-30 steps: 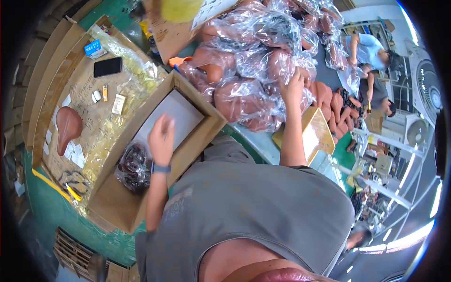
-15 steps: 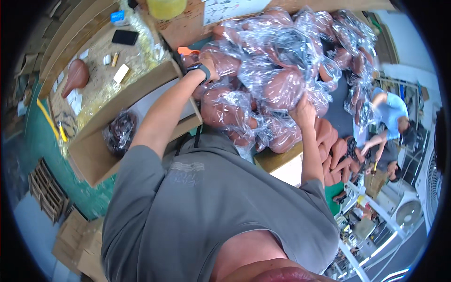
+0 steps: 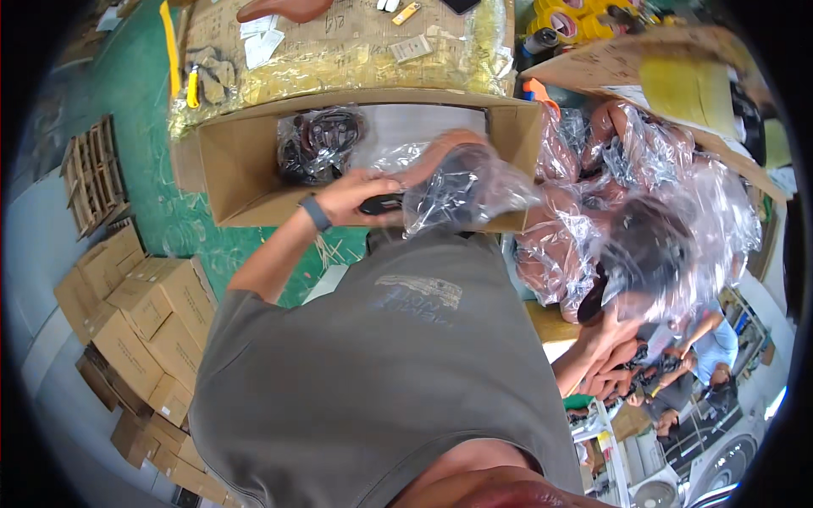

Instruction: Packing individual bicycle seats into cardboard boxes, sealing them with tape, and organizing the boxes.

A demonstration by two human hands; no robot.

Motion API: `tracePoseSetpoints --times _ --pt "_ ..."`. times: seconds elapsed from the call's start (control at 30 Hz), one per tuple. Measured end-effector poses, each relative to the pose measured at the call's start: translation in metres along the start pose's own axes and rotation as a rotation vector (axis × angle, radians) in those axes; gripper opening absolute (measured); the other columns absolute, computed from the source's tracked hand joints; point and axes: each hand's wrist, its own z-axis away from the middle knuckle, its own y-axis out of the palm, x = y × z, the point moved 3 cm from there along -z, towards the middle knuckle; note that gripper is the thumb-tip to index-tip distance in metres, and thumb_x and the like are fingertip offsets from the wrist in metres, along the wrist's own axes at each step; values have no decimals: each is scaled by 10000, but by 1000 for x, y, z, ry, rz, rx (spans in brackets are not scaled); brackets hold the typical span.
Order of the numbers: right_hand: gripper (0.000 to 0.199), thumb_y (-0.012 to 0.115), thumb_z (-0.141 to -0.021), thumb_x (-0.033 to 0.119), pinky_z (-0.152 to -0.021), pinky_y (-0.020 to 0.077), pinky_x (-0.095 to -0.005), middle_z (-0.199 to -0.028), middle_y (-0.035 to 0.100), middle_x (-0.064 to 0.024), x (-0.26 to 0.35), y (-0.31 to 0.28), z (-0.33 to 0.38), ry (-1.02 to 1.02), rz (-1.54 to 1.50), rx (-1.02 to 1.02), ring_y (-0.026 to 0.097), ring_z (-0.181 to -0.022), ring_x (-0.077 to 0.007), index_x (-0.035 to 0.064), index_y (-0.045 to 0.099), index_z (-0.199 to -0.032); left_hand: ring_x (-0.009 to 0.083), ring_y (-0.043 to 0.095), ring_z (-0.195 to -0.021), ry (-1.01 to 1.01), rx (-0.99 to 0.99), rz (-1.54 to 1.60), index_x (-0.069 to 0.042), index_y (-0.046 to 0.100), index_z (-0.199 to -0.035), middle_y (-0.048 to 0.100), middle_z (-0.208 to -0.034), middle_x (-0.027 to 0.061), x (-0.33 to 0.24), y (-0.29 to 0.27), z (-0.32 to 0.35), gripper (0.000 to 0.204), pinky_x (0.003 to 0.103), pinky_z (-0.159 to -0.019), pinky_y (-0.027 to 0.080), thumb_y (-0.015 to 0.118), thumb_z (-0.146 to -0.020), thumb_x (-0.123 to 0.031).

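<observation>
My left hand (image 3: 354, 196) grips the narrow end of a brown bicycle saddle (image 3: 461, 173) in a clear plastic bag, its dark underside partly showing. It is over the near side of a long open carton (image 3: 246, 222). Inside the carton, at its left, lies a bagged dark bundle (image 3: 322, 142), probably another saddle, beside a white sheet (image 3: 432, 117). At the right my right hand (image 3: 611, 330) is closed on a second bagged saddle (image 3: 648, 241), dark underside up and blurred by motion. Behind it is a heap of bagged brown saddles (image 3: 555, 241).
Beyond the carton, a tape-covered work surface (image 3: 339, 59) bears an unwrapped brown saddle (image 3: 284, 8), paper slips and a yellow cutter (image 3: 193, 87). Tape rolls (image 3: 563, 24) are at far right. Stacked cartons (image 3: 144, 317) and a wooden pallet (image 3: 93, 173) stand left. Co-workers (image 3: 711, 347) work at lower right.
My view and body have turned left, toward the carton. Both hands have left the heap, each with a bagged saddle; the left one is now at the carton, the right one beside the heap.
</observation>
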Motion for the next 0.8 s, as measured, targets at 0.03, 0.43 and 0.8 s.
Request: tracePoseSetpoints --times 0.03,0.43,0.8 --pt "536 803 -939 148 -924 597 -377 -1235 675 -118 27 43 5 -88 -48 -21 686 -1064 -230 21 579 -1409 154 708 -638 46 -83 -156 -45 751 -1325 751 -937 30 -4 -33 2 558 264 -554 574 829 -993 -487" --pt "304 692 -1036 129 -836 696 -450 -1132 755 -269 -49 335 24 896 -67 913 791 -1008 -361 -122 647 -1202 275 810 -890 -1278 100 -1015 -6 819 -985 826 -1002 171 59 -378 -246 637 465 -769 661 983 -739 -569" --pt "368 632 -997 177 -1052 584 -526 -1303 748 -285 -311 528 28 -160 1229 1266 733 -1221 -414 -29 737 -1284 458 537 -1500 251 -909 -1245 -101 399 -1691 407 -1730 265 121 -288 -305 669 553 -1211 496 586 -1059 -216"
